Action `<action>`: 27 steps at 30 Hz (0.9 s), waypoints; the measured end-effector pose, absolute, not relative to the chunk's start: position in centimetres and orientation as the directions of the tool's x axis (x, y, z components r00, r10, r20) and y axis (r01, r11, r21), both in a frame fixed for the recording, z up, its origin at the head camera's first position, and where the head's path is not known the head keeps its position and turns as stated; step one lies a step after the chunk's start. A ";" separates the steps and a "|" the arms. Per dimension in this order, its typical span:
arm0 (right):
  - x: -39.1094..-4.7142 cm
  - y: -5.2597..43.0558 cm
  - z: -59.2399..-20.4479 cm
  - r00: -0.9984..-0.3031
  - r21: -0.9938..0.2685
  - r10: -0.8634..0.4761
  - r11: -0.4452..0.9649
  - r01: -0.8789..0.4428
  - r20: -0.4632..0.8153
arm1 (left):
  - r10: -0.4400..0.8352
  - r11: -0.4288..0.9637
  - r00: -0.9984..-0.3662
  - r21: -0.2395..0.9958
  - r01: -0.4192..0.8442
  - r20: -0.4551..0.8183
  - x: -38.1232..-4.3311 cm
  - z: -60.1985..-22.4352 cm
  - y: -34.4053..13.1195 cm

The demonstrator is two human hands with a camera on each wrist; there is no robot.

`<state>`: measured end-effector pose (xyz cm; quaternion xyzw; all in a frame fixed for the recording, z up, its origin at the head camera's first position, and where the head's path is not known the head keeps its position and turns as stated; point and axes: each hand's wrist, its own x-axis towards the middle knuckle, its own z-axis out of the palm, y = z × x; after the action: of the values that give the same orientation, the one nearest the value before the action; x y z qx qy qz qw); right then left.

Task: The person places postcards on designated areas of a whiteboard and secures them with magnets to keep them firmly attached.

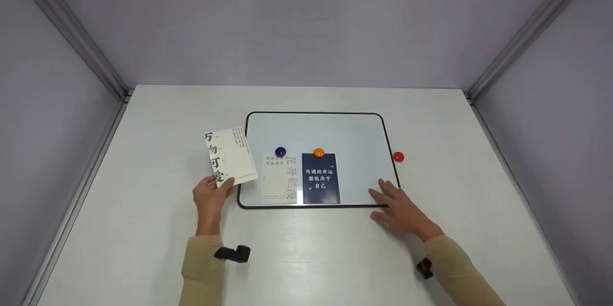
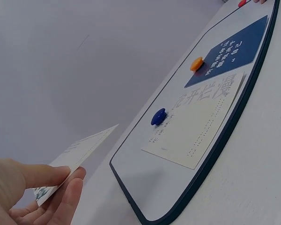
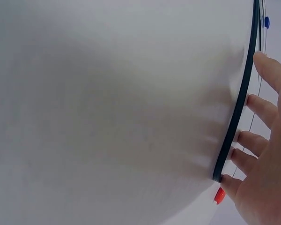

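Between thumb and fingers, my left hand (image 1: 212, 197) pinches the lower edge of a white card (image 1: 233, 155) with dark characters, held up at the whiteboard's left side. Two cards lie on the whiteboard (image 1: 354, 138): a cream one (image 1: 279, 181) with a blue magnet (image 1: 280, 152) at its top edge, and a dark blue one (image 1: 321, 188) with an orange magnet (image 1: 319, 152) at its top. My right hand (image 1: 402, 210) is spread over the board's lower right corner, fingertips at its black frame in the right wrist view. It holds nothing.
A red magnet (image 1: 398, 156) sits just outside the board's right edge. The board lies on a white table (image 1: 297, 253) with pale walls (image 1: 306, 23) at the back and sides. Each wrist wears a small black camera (image 1: 234, 253).
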<state>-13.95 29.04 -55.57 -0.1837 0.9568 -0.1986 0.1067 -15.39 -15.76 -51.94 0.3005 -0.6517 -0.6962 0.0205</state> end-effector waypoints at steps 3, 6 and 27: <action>-13.9 29.0 -55.6 -0.909 -0.416 -0.393 0.856 -0.307 -0.137 | -0.411 -0.141 -0.826 0.922 -0.360 -0.385 -15.4 -51.9 -15.5; -13.9 29.0 -55.6 -0.910 -0.410 -0.392 0.858 -0.308 -0.137 | -0.401 -0.143 -0.834 0.925 -0.351 -0.379 -15.4 -51.9 -15.2; -14.0 28.9 -55.6 -0.907 -0.433 -0.402 0.844 -0.316 -0.122 | -0.374 -0.083 -0.851 0.927 -0.366 -0.369 -15.5 -51.6 -13.7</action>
<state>-14.01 28.95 -55.57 -0.1881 0.9545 -0.2063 0.1048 -15.52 -13.70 -51.60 0.2730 -0.6772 -0.6833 0.0029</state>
